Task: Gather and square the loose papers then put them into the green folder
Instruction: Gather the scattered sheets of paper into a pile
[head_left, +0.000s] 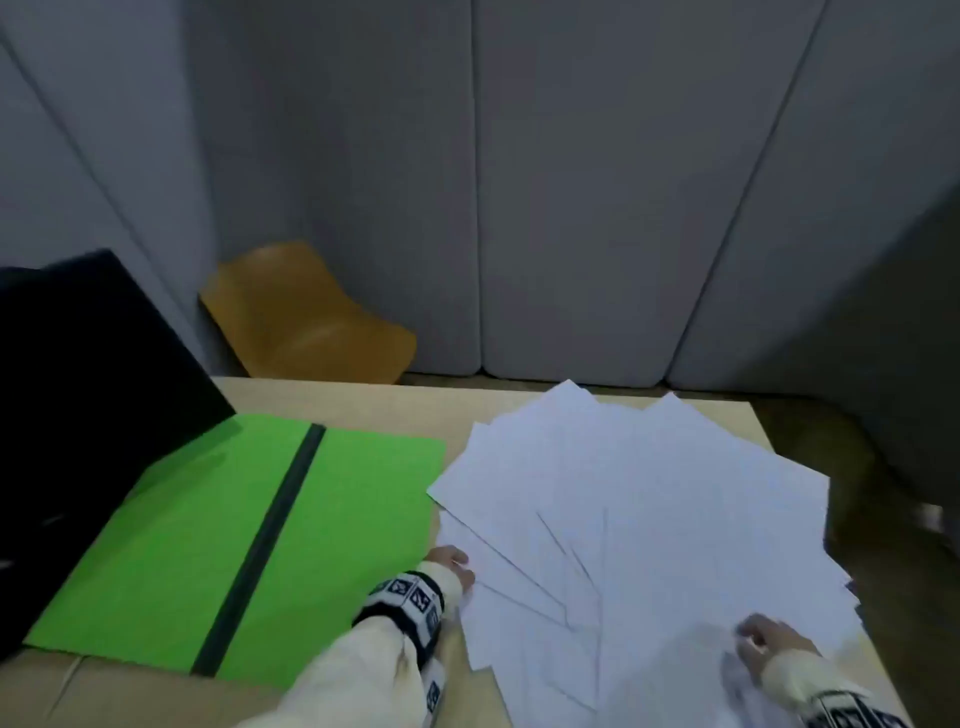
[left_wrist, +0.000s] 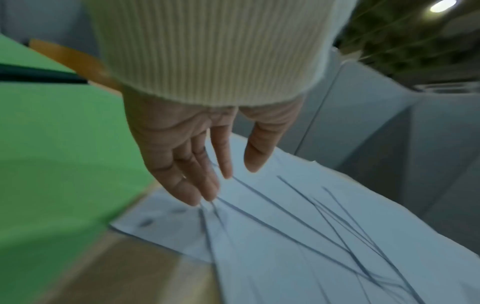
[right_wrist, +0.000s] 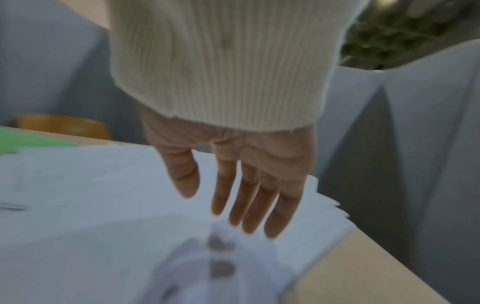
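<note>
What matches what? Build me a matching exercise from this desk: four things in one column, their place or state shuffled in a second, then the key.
Things:
1. green folder
2. loose papers
3. left hand
4. right hand

Places or states:
A. at the fan's near right part, fingers straight
B. fanned out, not squared
C. lying shut, dark band across it
D. at the fan's left edge, beside the folder

Pairs: 1-C, 2-B, 3-D, 4-A

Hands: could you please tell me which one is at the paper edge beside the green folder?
The left hand, at the papers' left edge beside the green folder; the right hand is opposite.
</note>
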